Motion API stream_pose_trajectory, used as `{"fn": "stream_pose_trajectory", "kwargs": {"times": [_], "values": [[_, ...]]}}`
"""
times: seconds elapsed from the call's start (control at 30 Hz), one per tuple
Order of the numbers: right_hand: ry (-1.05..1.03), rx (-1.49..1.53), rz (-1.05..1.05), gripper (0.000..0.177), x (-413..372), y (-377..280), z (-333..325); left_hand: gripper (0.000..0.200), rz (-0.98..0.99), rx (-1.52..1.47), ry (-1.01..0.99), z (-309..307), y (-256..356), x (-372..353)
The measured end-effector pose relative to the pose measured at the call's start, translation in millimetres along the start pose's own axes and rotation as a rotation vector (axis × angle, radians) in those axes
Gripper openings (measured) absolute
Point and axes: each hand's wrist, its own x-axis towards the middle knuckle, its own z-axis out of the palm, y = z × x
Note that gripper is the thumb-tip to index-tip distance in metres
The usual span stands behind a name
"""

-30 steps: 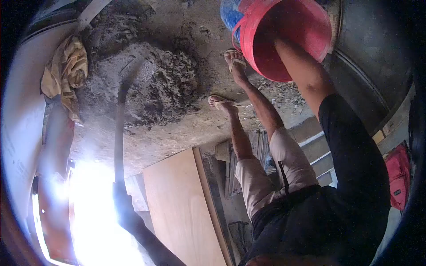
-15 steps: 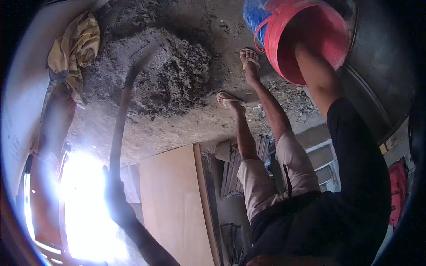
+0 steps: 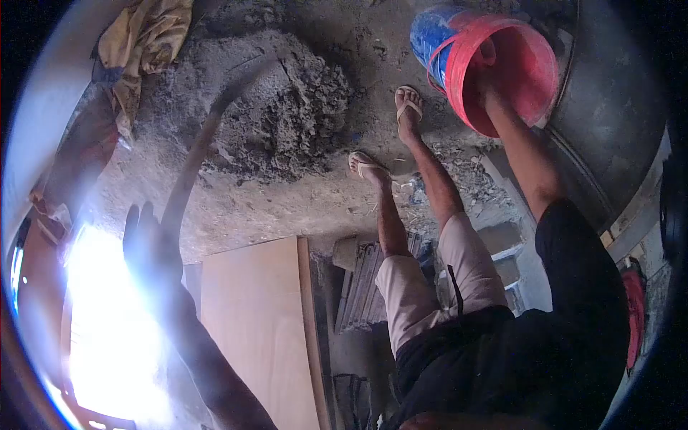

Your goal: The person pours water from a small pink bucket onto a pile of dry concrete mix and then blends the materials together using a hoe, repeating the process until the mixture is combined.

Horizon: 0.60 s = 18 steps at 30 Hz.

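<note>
My left hand [image 3: 152, 251], partly washed out by glare, has its fingers stretched out and apart. Against its thumb side rests the handle of a long-handled tool [image 3: 190, 168]. The tool's far end meets a heap of grey, crumbly mortar-like mix [image 3: 301, 115] on the floor; its head cannot be made out. My right arm reaches into a tilted red bucket [image 3: 527, 64], where my right hand [image 3: 489, 87] is in shadow with its fingers hidden. A red looped shape shows inside, near that hand. Behind the red bucket is a blue container [image 3: 433, 36].
My sandalled feet [image 3: 408, 107] stand between heap and bucket. A tan cloth [image 3: 147, 39] hangs at upper left. A large wooden board [image 3: 251, 322] leans below the heap, near concrete blocks [image 3: 505, 254]. Bright light [image 3: 107, 322] enters at lower left.
My left hand has loosened from the tool's handle and spread its fingers, shifting left and up. My right arm stays in the bucket. The view has shifted slightly.
</note>
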Motion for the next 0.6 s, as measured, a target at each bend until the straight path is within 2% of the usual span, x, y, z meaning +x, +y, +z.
{"fn": "stream_pose_trajectory", "kwargs": {"times": [0.03, 0.07, 0.13, 0.17, 0.23, 0.27, 0.37, 0.4, 0.5, 0.6], "values": [[-0.014, 0.105, 0.004, 0.045, -10, -7, -10, 0.058, 0.025, -0.018, 0.007, 1, -3, 2], [-0.036, 0.230, -0.002, 0.045, -26, -15, -20, 0.058, -0.062, -0.269, 0.046, 4, 12, -2], [-0.072, 0.443, -0.018, 0.040, -62, -31, -47, 0.058, -0.074, -0.382, 0.053, 8, 40, -13], [-0.039, 0.425, -0.056, 0.037, -79, -45, -57, 0.058, -0.079, -0.436, 0.057, 7, 45, -15], [-0.001, 0.354, -0.127, 0.034, -106, -63, -72, 0.056, -0.149, -0.239, 0.019, 5, 37, -13], [0.006, 0.296, -0.160, 0.034, -127, -82, -82, 0.054, -0.140, -0.428, 0.037, 9, 40, -23], [-0.024, 0.133, -0.271, 0.033, -166, -91, -103, 0.052, -0.231, -0.520, -0.011, 12, 41, -33], [-0.040, 0.082, -0.315, 0.032, -175, -91, -110, 0.052, -0.095, -0.361, 0.068, 17, 27, -30], [-0.156, 0.093, -0.546, 0.028, -236, -128, -90, 0.051, -0.054, -0.490, 0.053, 31, 4, -31], [-0.263, 0.012, -0.582, 0.024, -281, -151, -44, 0.049, 0.001, -0.474, 0.107, 31, 8, -35]]}}
